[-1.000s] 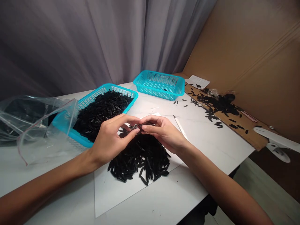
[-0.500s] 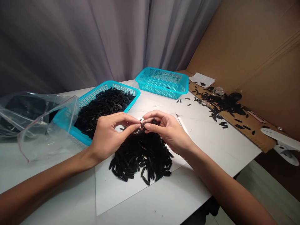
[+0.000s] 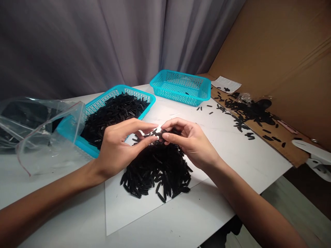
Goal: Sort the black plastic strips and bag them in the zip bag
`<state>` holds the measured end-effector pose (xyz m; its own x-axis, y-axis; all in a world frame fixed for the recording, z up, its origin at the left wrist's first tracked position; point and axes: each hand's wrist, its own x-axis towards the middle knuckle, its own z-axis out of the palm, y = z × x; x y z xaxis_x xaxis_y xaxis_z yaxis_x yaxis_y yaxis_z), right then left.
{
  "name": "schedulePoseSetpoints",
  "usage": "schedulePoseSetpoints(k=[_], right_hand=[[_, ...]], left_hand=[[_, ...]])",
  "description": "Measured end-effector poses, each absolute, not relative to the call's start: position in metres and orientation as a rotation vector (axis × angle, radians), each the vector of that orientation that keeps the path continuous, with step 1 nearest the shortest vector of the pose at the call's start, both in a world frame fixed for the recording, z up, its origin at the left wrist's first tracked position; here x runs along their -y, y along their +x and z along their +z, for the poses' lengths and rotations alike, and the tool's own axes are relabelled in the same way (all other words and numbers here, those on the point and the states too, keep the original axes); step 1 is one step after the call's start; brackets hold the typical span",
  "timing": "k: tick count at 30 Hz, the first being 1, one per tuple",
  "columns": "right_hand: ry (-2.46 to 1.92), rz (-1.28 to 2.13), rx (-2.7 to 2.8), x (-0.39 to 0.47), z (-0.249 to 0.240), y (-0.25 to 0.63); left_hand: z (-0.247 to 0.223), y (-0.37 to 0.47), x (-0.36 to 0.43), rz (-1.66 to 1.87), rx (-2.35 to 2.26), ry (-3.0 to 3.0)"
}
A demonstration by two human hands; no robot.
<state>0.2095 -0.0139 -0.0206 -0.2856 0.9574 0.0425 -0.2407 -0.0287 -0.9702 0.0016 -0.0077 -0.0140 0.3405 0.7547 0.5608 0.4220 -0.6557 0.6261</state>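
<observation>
Between the thumb and fingers of my right hand [image 3: 190, 139] is a small black strip [image 3: 161, 133], its far end pointing left. My left hand [image 3: 124, 141] sits just beside it, thumb and index finger apart, with nothing seen gripped between them. Below both hands a heap of slim black strips [image 3: 157, 168] lies on a white sheet [image 3: 121, 217]. The strips' material is hard to make out, and part of the heap is hidden behind my fingers.
A blue basket [image 3: 152, 103] full of similar strips stands behind my left hand, beside a clear plastic bag [image 3: 51, 137]. Farther back is another blue basket [image 3: 181, 100] with a dark piece inside. Loose strips lie on cardboard [image 3: 278, 136] at right, near a white-handled tool [image 3: 312, 153].
My left thumb and index finger have parted from the black strip, which stays in my right fingers. The camera view has shifted slightly.
</observation>
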Motion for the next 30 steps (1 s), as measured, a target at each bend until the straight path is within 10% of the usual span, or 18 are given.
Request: schedulePoseSetpoints(k=[30], right_hand=[[-0.86, 1.664, 1.3, 0.0165, -0.0243, 0.2061]], left_hand=[[-0.007, 0.0066, 0.0106, 1.034, -1.186, 1.925]])
